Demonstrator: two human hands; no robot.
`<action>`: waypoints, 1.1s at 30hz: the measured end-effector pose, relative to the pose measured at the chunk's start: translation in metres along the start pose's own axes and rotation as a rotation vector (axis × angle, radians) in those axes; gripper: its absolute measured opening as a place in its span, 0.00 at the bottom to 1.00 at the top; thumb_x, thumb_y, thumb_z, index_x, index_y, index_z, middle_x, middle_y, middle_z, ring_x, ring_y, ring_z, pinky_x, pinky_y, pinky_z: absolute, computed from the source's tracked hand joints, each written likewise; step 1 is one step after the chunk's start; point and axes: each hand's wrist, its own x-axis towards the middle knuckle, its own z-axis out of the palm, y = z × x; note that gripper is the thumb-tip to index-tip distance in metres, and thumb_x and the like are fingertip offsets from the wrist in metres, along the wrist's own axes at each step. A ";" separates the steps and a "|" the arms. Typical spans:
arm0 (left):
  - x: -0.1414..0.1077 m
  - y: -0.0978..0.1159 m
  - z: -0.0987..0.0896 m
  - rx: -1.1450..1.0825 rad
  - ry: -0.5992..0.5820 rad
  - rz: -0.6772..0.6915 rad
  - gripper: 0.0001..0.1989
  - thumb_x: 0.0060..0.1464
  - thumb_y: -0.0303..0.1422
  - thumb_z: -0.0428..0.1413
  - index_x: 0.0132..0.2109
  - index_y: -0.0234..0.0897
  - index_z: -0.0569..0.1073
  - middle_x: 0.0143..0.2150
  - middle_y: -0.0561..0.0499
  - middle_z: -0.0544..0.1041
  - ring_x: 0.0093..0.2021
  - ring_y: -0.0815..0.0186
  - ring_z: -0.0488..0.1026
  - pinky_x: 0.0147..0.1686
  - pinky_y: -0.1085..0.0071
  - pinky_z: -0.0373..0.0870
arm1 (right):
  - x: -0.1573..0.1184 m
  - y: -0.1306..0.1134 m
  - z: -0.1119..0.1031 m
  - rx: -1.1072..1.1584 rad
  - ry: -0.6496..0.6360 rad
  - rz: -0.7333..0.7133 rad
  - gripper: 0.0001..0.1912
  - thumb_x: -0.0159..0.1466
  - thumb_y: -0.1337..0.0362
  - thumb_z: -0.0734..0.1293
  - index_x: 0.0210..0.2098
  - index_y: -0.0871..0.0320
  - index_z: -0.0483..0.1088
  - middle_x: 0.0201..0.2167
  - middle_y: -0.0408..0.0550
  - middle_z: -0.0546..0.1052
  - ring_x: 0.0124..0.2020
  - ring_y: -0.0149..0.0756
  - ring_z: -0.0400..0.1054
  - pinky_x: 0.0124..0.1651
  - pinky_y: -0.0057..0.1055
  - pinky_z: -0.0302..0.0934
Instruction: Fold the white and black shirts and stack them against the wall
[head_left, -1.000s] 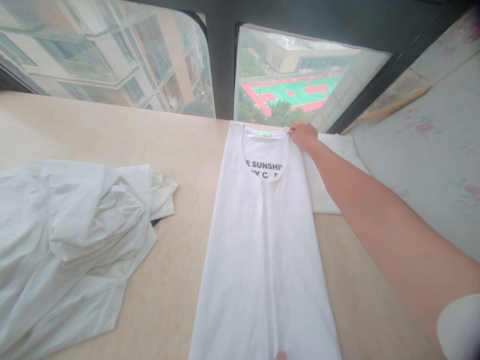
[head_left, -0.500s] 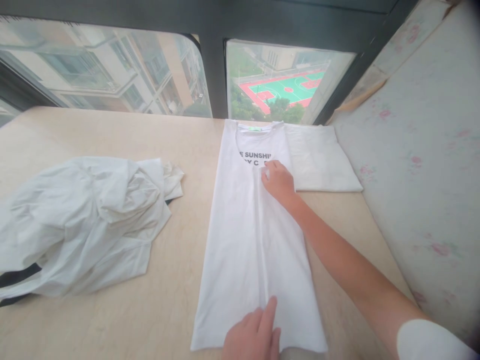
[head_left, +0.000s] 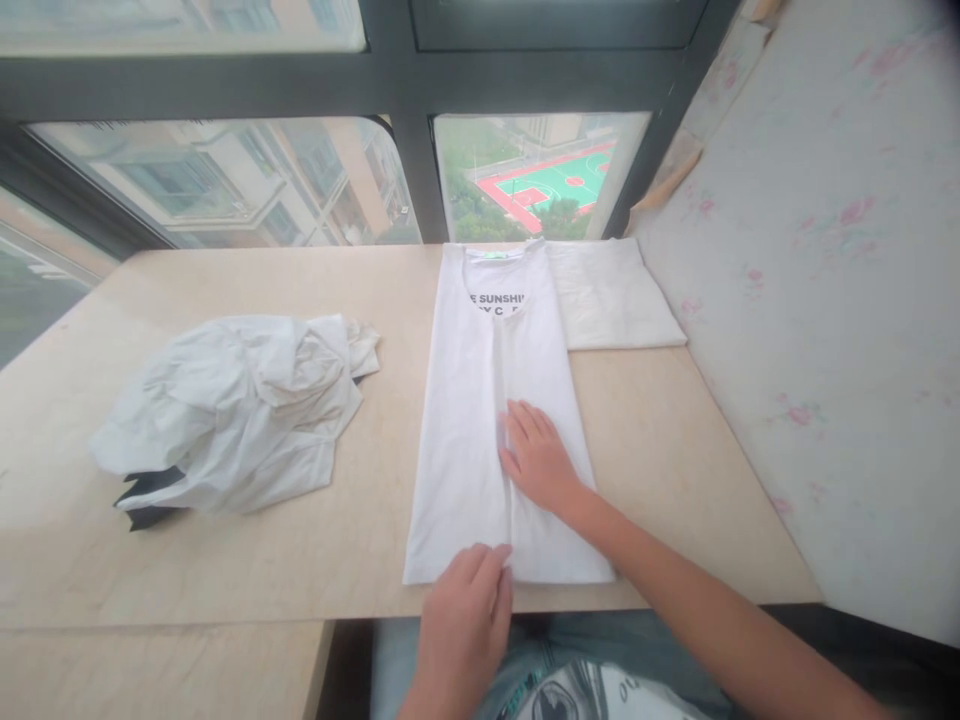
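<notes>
A white T-shirt (head_left: 465,420) lies face down or up, I cannot tell which, with its sides folded inward to meet along the middle. Dark printed letters show inside its neckline at the far end. My right hand (head_left: 538,458) rests flat on the right folded panel, fingers stretched beside the middle seam. At the near hem, my left hand (head_left: 466,612) has its fingers curled together, pinching the fabric edge by the middle line. The thumb is partly hidden.
To the left lies a crumpled white garment (head_left: 240,400) with black parts. A folded white cloth (head_left: 619,295) sits at the back right, partly under the T-shirt. Beyond the wooden tabletop (head_left: 390,500) stand windows, with a floral wall (head_left: 795,330) on the right.
My right hand has slid from near the neckline down to the middle of the T-shirt. My left hand's pointing finger has curled in at the hem. The view has shifted back.
</notes>
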 end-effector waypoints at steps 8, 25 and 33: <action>-0.002 -0.060 -0.019 0.371 -0.119 0.186 0.29 0.62 0.39 0.54 0.68 0.41 0.62 0.72 0.41 0.56 0.71 0.45 0.51 0.65 0.47 0.54 | -0.112 -0.028 -0.029 0.020 -0.067 -0.061 0.25 0.68 0.61 0.60 0.63 0.61 0.64 0.69 0.55 0.58 0.71 0.48 0.48 0.70 0.49 0.48; -0.093 -0.040 -0.003 0.375 0.024 0.136 0.26 0.63 0.32 0.51 0.67 0.45 0.65 0.68 0.47 0.65 0.71 0.53 0.55 0.71 0.50 0.42 | -0.167 -0.013 -0.047 0.027 -0.163 -0.427 0.29 0.62 0.71 0.62 0.64 0.57 0.65 0.70 0.50 0.56 0.71 0.49 0.48 0.69 0.50 0.51; -0.091 -0.048 -0.014 0.250 0.133 0.235 0.22 0.61 0.22 0.47 0.59 0.39 0.73 0.61 0.48 0.74 0.66 0.59 0.64 0.71 0.53 0.45 | -0.201 0.021 -0.061 0.153 0.032 -0.333 0.26 0.62 0.78 0.59 0.54 0.54 0.73 0.57 0.49 0.74 0.62 0.39 0.65 0.59 0.39 0.67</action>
